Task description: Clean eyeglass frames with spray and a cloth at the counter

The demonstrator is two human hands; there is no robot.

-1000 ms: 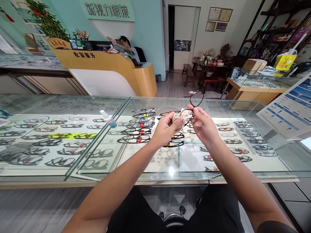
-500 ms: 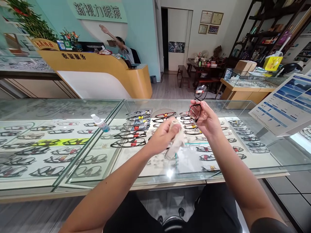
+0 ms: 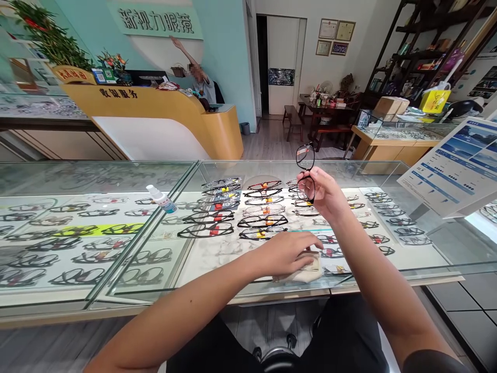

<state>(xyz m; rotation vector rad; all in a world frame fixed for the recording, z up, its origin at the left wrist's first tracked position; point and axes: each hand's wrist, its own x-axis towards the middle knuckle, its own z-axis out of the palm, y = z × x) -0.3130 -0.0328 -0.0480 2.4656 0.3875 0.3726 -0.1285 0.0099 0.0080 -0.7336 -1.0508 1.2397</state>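
Observation:
My right hand (image 3: 331, 196) is raised above the glass counter and pinches a pair of black-framed eyeglasses (image 3: 305, 156) near the middle. The glasses are turned on end, one lens above the fingers and the other below. Lower down, my left hand (image 3: 289, 253) reaches over a cream cleaning cloth (image 3: 303, 273) lying bunched on the counter top. Its fingers are parted and rest over or just touch the cloth; their tips are partly hidden. A small white spray bottle (image 3: 162, 199) with a blue lower part stands on the glass to the left.
Rows of spectacle frames (image 3: 207, 230) fill the glass display counter (image 3: 256, 290). A printed sign (image 3: 452, 166) stands at the right. Beyond are a yellow reception desk (image 3: 221, 129) with a seated person (image 3: 204, 85), a bench (image 3: 293, 122) and a second display case (image 3: 388, 137).
My left hand has moved down and right with the cloth, which now lies on the counter under looser fingers. The glasses in my right hand have shifted slightly left and down.

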